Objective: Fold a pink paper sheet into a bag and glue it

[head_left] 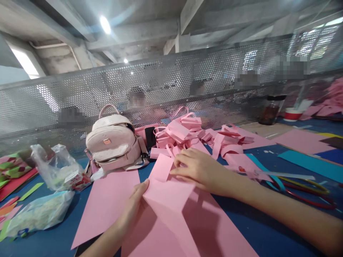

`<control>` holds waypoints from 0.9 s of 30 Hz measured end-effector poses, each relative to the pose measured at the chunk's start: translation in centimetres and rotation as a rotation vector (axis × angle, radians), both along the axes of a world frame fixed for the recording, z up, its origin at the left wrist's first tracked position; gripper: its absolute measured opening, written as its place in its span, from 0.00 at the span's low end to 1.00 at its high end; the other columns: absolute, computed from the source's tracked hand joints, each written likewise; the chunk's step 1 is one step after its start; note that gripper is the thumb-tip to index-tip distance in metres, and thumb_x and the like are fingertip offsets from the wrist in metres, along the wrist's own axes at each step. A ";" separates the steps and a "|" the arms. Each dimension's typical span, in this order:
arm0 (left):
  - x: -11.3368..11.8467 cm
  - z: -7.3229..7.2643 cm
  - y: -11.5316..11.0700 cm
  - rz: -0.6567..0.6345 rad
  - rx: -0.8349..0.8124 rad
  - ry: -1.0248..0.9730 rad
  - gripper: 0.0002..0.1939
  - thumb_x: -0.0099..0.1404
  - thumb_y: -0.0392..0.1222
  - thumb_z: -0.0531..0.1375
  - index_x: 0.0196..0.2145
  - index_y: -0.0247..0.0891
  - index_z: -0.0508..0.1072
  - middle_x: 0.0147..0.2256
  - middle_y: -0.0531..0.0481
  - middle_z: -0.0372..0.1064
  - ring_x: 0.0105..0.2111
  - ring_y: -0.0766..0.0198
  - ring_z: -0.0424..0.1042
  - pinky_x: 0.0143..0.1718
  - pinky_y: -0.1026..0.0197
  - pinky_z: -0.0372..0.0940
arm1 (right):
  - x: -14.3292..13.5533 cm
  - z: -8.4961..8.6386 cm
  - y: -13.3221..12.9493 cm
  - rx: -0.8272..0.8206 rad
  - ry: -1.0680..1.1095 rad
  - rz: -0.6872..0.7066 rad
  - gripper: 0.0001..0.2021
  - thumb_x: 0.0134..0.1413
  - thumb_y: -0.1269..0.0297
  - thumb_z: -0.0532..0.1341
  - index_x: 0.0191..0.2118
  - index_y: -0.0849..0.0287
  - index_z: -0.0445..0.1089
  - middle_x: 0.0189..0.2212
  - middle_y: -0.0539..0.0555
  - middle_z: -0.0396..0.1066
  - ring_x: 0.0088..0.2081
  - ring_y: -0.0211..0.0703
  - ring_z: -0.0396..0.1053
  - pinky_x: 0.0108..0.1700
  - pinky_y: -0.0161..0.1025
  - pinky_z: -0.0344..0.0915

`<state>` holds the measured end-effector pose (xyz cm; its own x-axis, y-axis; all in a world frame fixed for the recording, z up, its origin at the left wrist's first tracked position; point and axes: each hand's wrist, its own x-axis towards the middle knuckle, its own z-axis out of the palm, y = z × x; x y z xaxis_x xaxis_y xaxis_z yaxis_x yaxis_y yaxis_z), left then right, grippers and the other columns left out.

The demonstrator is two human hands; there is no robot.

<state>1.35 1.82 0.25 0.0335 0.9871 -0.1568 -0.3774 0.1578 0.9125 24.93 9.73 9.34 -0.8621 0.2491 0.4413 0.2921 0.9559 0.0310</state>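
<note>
A folded piece of pink paper point(167, 196) is raised in front of me, with a small flap standing at its far end and a long side hanging toward me. My left hand point(134, 201) pinches its left edge, thumb on top and the other fingers mostly hidden beneath. At the far right corner, the curled fingers of my right hand point(197, 166) close on the paper beside the flap. Large flat pink sheets point(107, 203) lie on the blue table under and to the left of it.
Behind my hands is a heap of folded pink paper strips point(182, 130). A pale backpack point(114, 141) and plastic bags point(40, 214) stand left. Rubber-like rings point(308, 192), a blue strip point(313, 164) and a dark-drink jar point(270, 110) are right. A perforated metal partition point(160, 71) runs behind.
</note>
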 end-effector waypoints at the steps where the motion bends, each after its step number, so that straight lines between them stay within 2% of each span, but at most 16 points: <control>1: -0.1 0.1 -0.1 0.020 0.023 0.029 0.22 0.59 0.58 0.70 0.36 0.33 0.79 0.36 0.46 0.77 0.39 0.55 0.74 0.41 0.61 0.67 | 0.0 0.2 -0.1 -0.153 0.045 -0.003 0.13 0.70 0.64 0.55 0.43 0.59 0.78 0.40 0.58 0.74 0.43 0.48 0.67 0.46 0.45 0.59; 4: -0.4 0.5 -1.1 0.094 0.063 0.114 0.21 0.59 0.60 0.69 0.32 0.35 0.79 0.34 0.48 0.77 0.41 0.54 0.72 0.40 0.62 0.65 | -0.4 0.2 -1.1 -0.765 0.099 0.028 0.20 0.70 0.54 0.54 0.39 0.63 0.78 0.37 0.58 0.76 0.38 0.44 0.71 0.41 0.39 0.63; 6: -0.3 0.9 -2.1 0.159 0.087 0.255 0.21 0.61 0.60 0.67 0.33 0.37 0.80 0.35 0.49 0.77 0.43 0.53 0.71 0.42 0.62 0.65 | -1.0 -0.2 -2.2 -1.127 0.120 0.065 0.27 0.68 0.45 0.53 0.41 0.66 0.78 0.36 0.59 0.77 0.37 0.45 0.72 0.40 0.38 0.65; 8: 0.1 1.6 -3.2 0.203 0.146 0.459 0.21 0.63 0.61 0.65 0.33 0.38 0.81 0.33 0.49 0.77 0.41 0.53 0.71 0.42 0.61 0.66 | -1.6 -0.6 -3.3 -1.379 0.167 0.120 0.31 0.66 0.39 0.53 0.43 0.65 0.78 0.38 0.59 0.77 0.39 0.46 0.73 0.44 0.40 0.67; 10: 0.7 2.5 -4.2 0.193 0.244 0.615 0.22 0.65 0.62 0.62 0.34 0.40 0.82 0.31 0.48 0.76 0.35 0.53 0.71 0.40 0.59 0.67 | -2.0 -0.9 -4.2 -1.524 0.211 0.174 0.30 0.63 0.37 0.55 0.45 0.63 0.78 0.39 0.58 0.76 0.43 0.47 0.72 0.50 0.42 0.66; 12: 1.5 3.4 -5.0 0.137 0.361 0.658 0.22 0.67 0.62 0.60 0.40 0.42 0.83 0.31 0.47 0.77 0.35 0.52 0.72 0.43 0.57 0.68 | -2.1 -0.9 -4.8 -1.580 0.225 0.189 0.30 0.61 0.37 0.57 0.45 0.62 0.78 0.37 0.56 0.74 0.43 0.46 0.71 0.51 0.42 0.66; 15: 2.2 4.2 -5.6 0.031 0.450 0.671 0.25 0.70 0.60 0.56 0.54 0.44 0.79 0.34 0.46 0.79 0.37 0.51 0.74 0.48 0.55 0.68 | -2.0 -0.9 -5.0 -1.508 0.189 0.151 0.29 0.59 0.36 0.60 0.39 0.62 0.78 0.30 0.51 0.67 0.34 0.40 0.64 0.40 0.36 0.64; 18: 2.3 4.4 -5.8 0.002 0.442 0.745 0.26 0.70 0.59 0.59 0.61 0.48 0.72 0.44 0.46 0.79 0.38 0.54 0.74 0.51 0.56 0.67 | -2.0 -1.3 -4.9 -1.377 0.176 0.162 0.27 0.60 0.39 0.60 0.31 0.63 0.75 0.25 0.47 0.58 0.29 0.35 0.53 0.32 0.33 0.55; 21: 2.1 4.6 -5.8 -0.060 0.488 0.774 0.27 0.70 0.57 0.59 0.64 0.52 0.67 0.53 0.46 0.76 0.42 0.54 0.76 0.51 0.58 0.67 | -2.1 -1.5 -5.0 -1.311 0.198 0.162 0.25 0.62 0.43 0.59 0.26 0.62 0.69 0.24 0.45 0.53 0.27 0.34 0.50 0.30 0.33 0.51; 24: 2.1 4.9 -5.7 -0.121 0.538 0.771 0.27 0.72 0.56 0.57 0.65 0.49 0.66 0.54 0.45 0.75 0.51 0.50 0.74 0.53 0.57 0.67 | -2.2 -1.1 -5.5 -1.284 0.207 0.137 0.24 0.63 0.45 0.58 0.27 0.61 0.71 0.23 0.46 0.55 0.27 0.35 0.51 0.29 0.33 0.51; 27: 2.3 5.0 -5.5 -0.138 0.547 0.764 0.27 0.72 0.54 0.57 0.65 0.43 0.67 0.54 0.41 0.75 0.56 0.46 0.71 0.58 0.52 0.64 | -2.2 -0.6 -6.1 -1.250 0.237 0.103 0.25 0.64 0.44 0.56 0.30 0.61 0.76 0.24 0.48 0.62 0.29 0.37 0.57 0.32 0.34 0.57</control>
